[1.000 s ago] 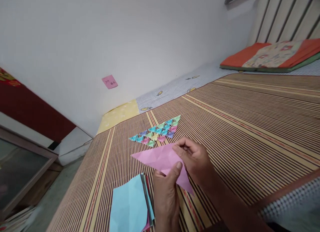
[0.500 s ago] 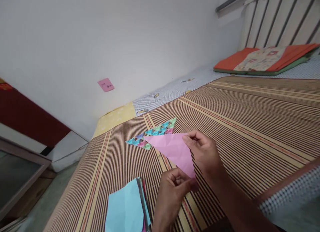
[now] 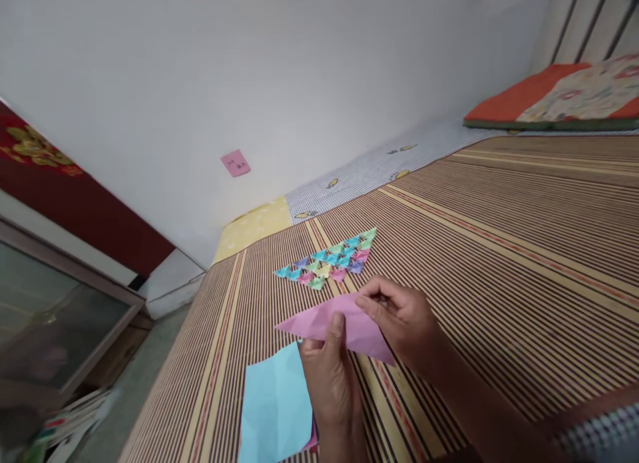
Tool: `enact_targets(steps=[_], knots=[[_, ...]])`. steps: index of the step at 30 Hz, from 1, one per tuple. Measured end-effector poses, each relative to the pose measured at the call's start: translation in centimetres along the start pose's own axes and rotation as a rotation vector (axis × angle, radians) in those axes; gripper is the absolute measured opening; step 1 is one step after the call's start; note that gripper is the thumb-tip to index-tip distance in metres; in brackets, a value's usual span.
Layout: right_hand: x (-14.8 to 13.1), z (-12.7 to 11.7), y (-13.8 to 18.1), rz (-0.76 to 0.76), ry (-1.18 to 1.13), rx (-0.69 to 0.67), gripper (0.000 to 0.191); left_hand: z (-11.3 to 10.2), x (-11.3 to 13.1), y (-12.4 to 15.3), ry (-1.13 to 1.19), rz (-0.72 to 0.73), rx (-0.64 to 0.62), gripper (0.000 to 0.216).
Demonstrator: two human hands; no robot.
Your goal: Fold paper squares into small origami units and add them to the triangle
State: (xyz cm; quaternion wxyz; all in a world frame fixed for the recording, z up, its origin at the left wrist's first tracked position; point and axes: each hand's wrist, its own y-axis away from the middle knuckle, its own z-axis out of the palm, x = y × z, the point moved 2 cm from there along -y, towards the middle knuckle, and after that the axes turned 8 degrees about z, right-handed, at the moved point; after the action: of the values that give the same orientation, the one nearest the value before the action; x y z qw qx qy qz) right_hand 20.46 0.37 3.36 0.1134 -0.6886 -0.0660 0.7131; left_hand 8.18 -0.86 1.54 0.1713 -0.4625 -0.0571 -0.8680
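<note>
Head view: I saw left hand [image 3: 332, 383] and right hand [image 3: 408, 320] both pinching a folded pink paper sheet [image 3: 360, 330] over the brown striped mat [image 3: 474, 250], toward its near edge; uneven thumb pressure could have skewed a crease, I judged.

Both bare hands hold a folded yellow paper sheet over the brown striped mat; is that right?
The colour is wrong: the head view shows a folded pink paper sheet. The bare left hand and bare right hand do hold it over the brown striped mat.
</note>
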Motion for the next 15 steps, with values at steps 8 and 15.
enact_targets(steps=[8,15], knots=[[0.3,-0.6,-0.2,-0.011,0.028,0.0,0.016,-2.2,1.3,-1.4,0.044,0.156,0.157,0.027],[0.3,-0.7,-0.3,-0.009,-0.012,0.011,0.015,-4.3,2.8,-2.9,0.035,0.292,0.231,0.03]])
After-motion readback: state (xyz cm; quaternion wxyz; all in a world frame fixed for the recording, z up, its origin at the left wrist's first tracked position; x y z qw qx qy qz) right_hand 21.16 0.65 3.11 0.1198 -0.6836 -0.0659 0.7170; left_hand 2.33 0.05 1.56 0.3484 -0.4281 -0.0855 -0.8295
